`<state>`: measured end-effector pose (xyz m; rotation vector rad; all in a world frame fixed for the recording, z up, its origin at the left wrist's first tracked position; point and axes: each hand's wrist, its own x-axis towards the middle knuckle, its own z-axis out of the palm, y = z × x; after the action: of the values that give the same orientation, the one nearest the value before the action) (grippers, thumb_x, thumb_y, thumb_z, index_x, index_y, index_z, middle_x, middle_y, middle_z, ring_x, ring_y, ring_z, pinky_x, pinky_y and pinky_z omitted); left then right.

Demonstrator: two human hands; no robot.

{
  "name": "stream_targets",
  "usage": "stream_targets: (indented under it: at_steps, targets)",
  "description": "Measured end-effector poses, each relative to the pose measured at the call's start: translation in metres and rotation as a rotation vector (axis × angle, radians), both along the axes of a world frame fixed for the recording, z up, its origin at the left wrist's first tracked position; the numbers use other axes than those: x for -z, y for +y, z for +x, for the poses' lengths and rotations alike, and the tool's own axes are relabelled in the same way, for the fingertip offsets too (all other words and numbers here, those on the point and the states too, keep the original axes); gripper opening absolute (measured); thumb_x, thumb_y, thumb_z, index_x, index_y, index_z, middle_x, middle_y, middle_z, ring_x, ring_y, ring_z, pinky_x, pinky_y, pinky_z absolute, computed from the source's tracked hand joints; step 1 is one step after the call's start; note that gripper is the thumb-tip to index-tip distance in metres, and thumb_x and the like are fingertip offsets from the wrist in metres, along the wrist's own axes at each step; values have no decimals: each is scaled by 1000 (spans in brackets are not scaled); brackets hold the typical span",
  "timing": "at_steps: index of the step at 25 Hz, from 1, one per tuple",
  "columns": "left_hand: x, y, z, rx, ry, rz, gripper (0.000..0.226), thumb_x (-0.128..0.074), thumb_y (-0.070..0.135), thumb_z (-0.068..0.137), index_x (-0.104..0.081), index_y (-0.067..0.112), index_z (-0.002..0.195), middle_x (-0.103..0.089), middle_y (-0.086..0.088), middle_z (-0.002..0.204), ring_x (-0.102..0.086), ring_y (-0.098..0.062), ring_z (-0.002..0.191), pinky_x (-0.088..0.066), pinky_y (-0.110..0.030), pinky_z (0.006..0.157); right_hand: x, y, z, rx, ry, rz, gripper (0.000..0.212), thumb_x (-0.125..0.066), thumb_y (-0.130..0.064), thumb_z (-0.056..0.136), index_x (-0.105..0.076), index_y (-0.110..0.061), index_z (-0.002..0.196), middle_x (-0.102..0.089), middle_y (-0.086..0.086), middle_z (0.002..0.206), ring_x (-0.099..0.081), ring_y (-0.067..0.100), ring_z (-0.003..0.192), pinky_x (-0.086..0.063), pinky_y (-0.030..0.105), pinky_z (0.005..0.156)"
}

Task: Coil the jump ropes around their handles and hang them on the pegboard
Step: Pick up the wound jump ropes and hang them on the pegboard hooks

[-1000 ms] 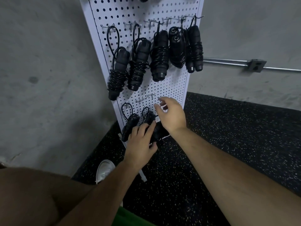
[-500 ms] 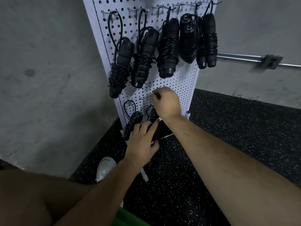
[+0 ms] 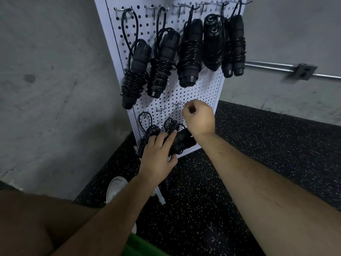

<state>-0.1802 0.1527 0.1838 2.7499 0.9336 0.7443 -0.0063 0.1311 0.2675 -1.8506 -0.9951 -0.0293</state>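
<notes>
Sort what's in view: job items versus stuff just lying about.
Job: coiled jump rope in left hand; right hand at the lower hooks; pegboard; hung jump ropes.
Just there: conduit pipe; outlet box; white shoe.

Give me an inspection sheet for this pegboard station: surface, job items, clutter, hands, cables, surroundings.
surface: white pegboard, upright, hooks in two rows; black speckled floor below.
job's things: five top-row ropes hang coiled; two lower-row ropes hang; held rope not yet hung.
clutter: white shoe on the floor; green object at the bottom edge.
grippers: left hand grips the held rope; right hand fingers pinch what looks like its loop near a lower hook.
cables: nothing seen besides the ropes' own cords.
surroundings: concrete wall; metal conduit with an outlet box.
</notes>
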Motion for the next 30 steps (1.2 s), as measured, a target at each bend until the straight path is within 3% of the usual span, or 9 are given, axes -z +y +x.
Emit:
stream_targets:
  at_steps: [10, 20, 24, 30]
  targets:
    - [3, -2, 0, 6, -19, 4, 77, -70, 31, 85, -37, 23, 155, -47, -2, 138, -44, -28, 122, -49, -46, 99, 0, 0, 4, 29, 1, 24, 20, -58, -14, 96, -73, -7, 107, -72, 5, 100, -65, 16, 87, -56, 30, 79]
    - [-2, -2, 7, 3, -8, 6, 75, -69, 31, 86, -39, 20, 154, -49, -5, 138, -45, -29, 123, -49, -48, 100, 4, -10, 9, -11, 6, -10, 21, -58, -24, 98, -74, -14, 110, -73, -2, 98, -65, 13, 86, -54, 26, 77]
    - [-3, -8, 5, 21, -15, 1, 75, -70, 30, 86, -40, 20, 153, -49, -5, 137, -45, -29, 122, -51, -49, 96, -2, -11, 16, -32, 7, -18, 20, -59, -20, 97, -74, -12, 108, -73, -1, 99, -65, 13, 87, -54, 26, 79]
    - [-6, -7, 1, 22, 16, -4, 75, -69, 30, 87, -38, 20, 155, -49, -6, 139, -44, -29, 121, -50, -47, 97, -8, -7, 23, 3, 138, -34, 17, -58, -18, 96, -73, -11, 98, -69, -2, 84, -65, 15, 79, -46, 20, 64]
